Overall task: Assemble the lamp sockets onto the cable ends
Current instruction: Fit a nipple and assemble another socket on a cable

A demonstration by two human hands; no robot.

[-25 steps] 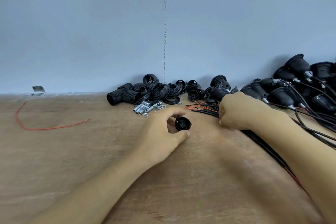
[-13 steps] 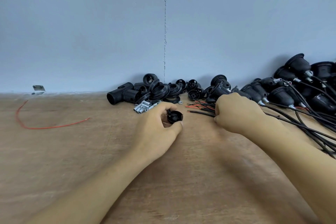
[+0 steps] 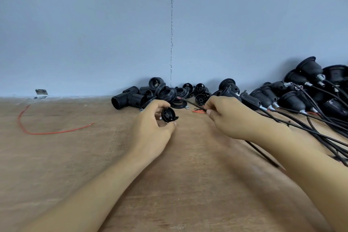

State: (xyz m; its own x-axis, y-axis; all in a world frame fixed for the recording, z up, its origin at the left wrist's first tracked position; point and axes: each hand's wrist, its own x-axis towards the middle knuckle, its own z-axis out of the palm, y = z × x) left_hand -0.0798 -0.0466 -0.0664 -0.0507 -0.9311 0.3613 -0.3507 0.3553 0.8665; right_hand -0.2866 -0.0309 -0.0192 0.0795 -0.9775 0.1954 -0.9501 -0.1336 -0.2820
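Observation:
My left hand pinches a small black socket cap between thumb and fingers, its round face turned toward me. A short way to the right, my right hand pinches the end of a black cable, whose length runs back under my wrist. A gap of bare board separates the cap and the cable end. Loose red and black wire tips lie between the hands.
Loose black socket barrels, rings and caps are heaped against the blue wall. Sockets fitted on cables pile up at the right, their cables fanning across the wooden board. A red wire and a metal bracket lie far left.
My left hand lifted and turned the cap to face me. My right hand drew one black cable out of the bundle and raised its end toward the cap.

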